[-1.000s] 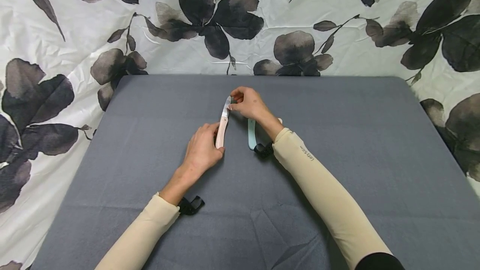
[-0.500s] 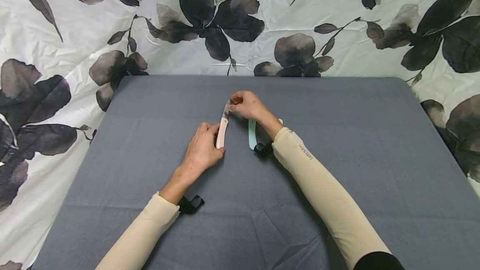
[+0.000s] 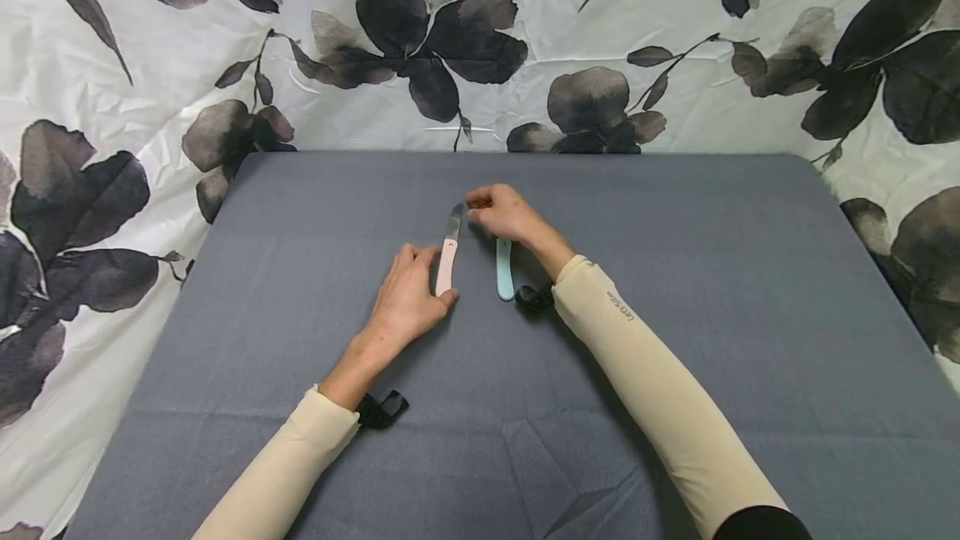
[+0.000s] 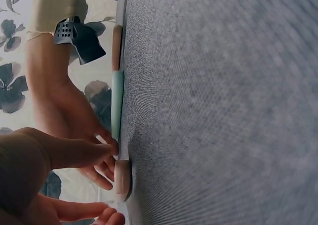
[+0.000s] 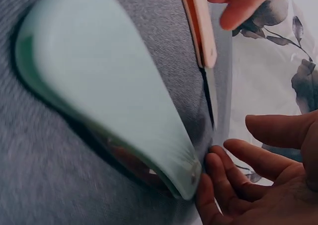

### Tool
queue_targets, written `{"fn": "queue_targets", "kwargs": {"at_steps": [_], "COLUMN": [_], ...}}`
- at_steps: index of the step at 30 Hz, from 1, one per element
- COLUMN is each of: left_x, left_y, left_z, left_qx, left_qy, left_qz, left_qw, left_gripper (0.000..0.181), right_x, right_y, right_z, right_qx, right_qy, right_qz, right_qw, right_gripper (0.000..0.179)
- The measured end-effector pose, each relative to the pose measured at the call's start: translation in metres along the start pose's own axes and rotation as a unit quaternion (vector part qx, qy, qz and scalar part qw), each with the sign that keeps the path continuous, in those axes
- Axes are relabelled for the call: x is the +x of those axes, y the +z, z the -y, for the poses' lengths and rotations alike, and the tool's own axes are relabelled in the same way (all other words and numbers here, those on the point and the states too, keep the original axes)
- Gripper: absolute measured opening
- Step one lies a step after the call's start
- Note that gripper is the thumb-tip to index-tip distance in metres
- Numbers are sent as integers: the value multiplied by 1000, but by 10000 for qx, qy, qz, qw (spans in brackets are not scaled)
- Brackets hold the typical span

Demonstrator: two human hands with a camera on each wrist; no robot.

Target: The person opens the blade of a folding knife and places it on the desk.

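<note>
A folding knife with a pink handle (image 3: 446,265) lies on the grey table, its blade (image 3: 454,222) swung out and pointing away from me. My left hand (image 3: 408,294) is around the handle, thumb near its lower end. In the right wrist view, the visible left fingers (image 5: 238,11) stand apart from the handle. Beside the blade tip is my right hand (image 3: 504,211), fingers loosely bent and holding nothing. A mint-green folding knife (image 5: 94,61) lies to the right, partly beneath the right wrist in the head view. Blade metal shows in its slot.
A brownish-pink piece (image 4: 117,47) lies past the mint knife; the right arm hides it in the head view. Grey cloth covers the table (image 3: 675,315). A white floral sheet (image 3: 480,40) hangs behind. Each wrist carries a black mount (image 3: 382,409).
My right fingers have let go of the blade and moved slightly right. The knife's tip sits a little nearer to me. My left hand has loosened from the handle.
</note>
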State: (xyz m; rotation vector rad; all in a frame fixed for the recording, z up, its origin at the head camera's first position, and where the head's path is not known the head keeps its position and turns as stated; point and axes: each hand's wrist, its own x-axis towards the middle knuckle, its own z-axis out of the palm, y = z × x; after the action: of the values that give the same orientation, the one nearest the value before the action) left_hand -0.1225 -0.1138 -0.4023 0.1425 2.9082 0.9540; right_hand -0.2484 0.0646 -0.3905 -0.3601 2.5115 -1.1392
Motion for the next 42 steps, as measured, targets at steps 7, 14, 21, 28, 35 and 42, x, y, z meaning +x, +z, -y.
{"fn": "queue_targets", "kwargs": {"at_steps": [7, 14, 21, 28, 35, 42], "left_x": [1, -4, -6, -8, -7, -4], "left_y": [1, 9, 18, 25, 31, 36], "left_z": [-6, -19, -31, -40, -45, -49], "left_qx": [-68, 1, 35, 137, 222, 359], "left_qy": [216, 582, 879, 958, 924, 934], "left_qz": [-279, -437, -314, -133, 17, 172], "left_qw": [9994, 9974, 9956, 9952, 9955, 9948], "left_gripper": [70, 63, 56, 51, 49, 52], "right_x": [-8, -19, -30, -36, -38, -41], "right_y": [-10, -21, -25, -22, -20, -22], "right_z": [-3, -7, -11, -14, -17, -19], "right_qx": [-139, -319, -718, -1163, -1485, -1731], "right_qy": [-80, -138, -88, -134, -110, 0], "right_qz": [-92, -149, -135, -86, 50, 164], "right_qw": [9998, 9993, 9973, 9931, 9888, 9848], "right_gripper": [37, 36, 33, 32, 35, 35]}}
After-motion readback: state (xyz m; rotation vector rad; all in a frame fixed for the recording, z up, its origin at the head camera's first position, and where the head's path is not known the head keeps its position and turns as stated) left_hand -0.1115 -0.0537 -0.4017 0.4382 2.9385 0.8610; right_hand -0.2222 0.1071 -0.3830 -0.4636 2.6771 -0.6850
